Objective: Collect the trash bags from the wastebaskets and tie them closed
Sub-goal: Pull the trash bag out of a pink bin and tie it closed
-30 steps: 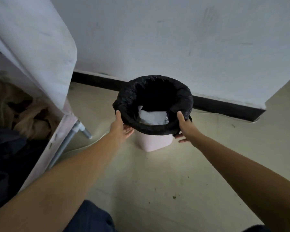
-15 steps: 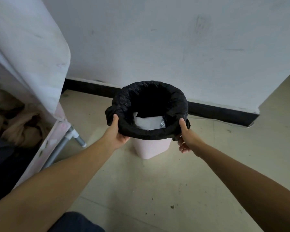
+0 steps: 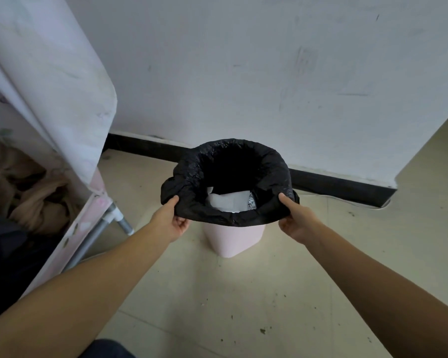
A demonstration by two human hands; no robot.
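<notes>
Black trash bag (image 3: 226, 177) mid-frame, cuff off the pink wastebasket (image 3: 234, 237). Left hand (image 3: 170, 223) and right hand (image 3: 296, 219) each pinch opposite rim sides, likely for a level lift; paper inside.

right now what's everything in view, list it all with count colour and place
trash bag: one, black, lining the wastebasket, rim folded over its top
wastebasket: one, pale pink, on the floor by the wall
paper trash: white, some silvery, inside the bag
wall: white, black baseboard, behind
floor: beige tiles, speckled
fabric cover: one, white-pink, far left, on a metal frame
clothes: tan, left, under cover
left hand: grips bag rim's left side
right hand: grips bag rim's right side
</notes>
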